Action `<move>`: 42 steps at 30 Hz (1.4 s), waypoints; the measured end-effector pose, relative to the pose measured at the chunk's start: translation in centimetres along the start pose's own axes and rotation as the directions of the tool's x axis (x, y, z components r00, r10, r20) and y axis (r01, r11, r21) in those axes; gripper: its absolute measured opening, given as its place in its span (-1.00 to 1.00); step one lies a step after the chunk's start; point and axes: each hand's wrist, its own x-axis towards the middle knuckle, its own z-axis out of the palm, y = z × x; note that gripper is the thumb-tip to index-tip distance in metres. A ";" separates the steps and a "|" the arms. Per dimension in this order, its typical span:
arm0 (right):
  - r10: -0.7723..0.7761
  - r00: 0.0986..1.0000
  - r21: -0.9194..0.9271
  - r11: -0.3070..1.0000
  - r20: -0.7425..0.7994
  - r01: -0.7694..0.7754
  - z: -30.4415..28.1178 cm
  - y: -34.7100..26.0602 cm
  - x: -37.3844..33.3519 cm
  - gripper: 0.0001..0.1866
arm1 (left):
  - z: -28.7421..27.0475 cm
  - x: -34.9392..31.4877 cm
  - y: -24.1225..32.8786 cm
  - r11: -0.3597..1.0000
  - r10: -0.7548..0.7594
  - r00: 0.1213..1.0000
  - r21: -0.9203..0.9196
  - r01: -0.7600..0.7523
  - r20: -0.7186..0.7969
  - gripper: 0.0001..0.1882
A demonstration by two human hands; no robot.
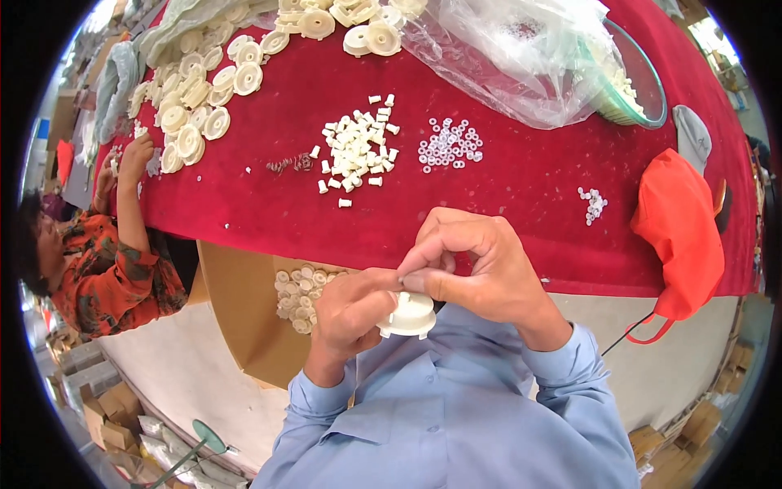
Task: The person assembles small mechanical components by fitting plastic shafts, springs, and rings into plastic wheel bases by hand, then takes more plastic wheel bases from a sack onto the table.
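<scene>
Close to my body, just off the table's near edge, my left hand (349,311) grips a round cream plastic part (410,316) with small tabs along its rim. My right hand (482,265) meets it from the other side, thumb and forefinger pinched together above the part, against the left fingertips. Whatever sits in that pinch is too small to make out. Beyond my hands lie a pile of small cream plastic spools (356,148), a patch of little translucent rings (450,145) and a cluster of tiny dark metal pieces (290,163).
Loose cream discs (216,122) cover the far left of the red tablecloth (505,196). A clear plastic bag (521,57) leans by a green bowl (658,102). On the right hangs a red bag (680,232). Below left stands a cardboard box (240,314); another person (122,269) works beyond.
</scene>
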 end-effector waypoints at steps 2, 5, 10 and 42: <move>-0.001 0.999 0.029 1.000 0.053 0.000 0.0 -0.2 -0.1 -0.91 | -0.3 0.3 0.4 1.000 0.003 1.000 -0.024 -0.003 0.000 -0.60; 0.058 0.992 0.092 0.993 0.109 -0.068 -0.2 -0.4 -0.3 -0.88 | -0.7 0.4 0.7 0.998 0.002 1.000 -0.061 0.000 0.020 -0.57; 0.146 0.976 0.155 0.973 0.160 -0.171 0.0 -1.0 -0.7 -0.87 | -0.7 0.6 0.8 0.994 0.018 1.000 -0.109 -0.018 -0.001 -0.54; -0.369 0.929 -0.179 0.913 0.019 0.366 1.9 -0.2 -1.7 -0.74 | -0.5 0.4 1.0 0.988 0.081 0.989 0.137 -0.064 -0.122 -0.50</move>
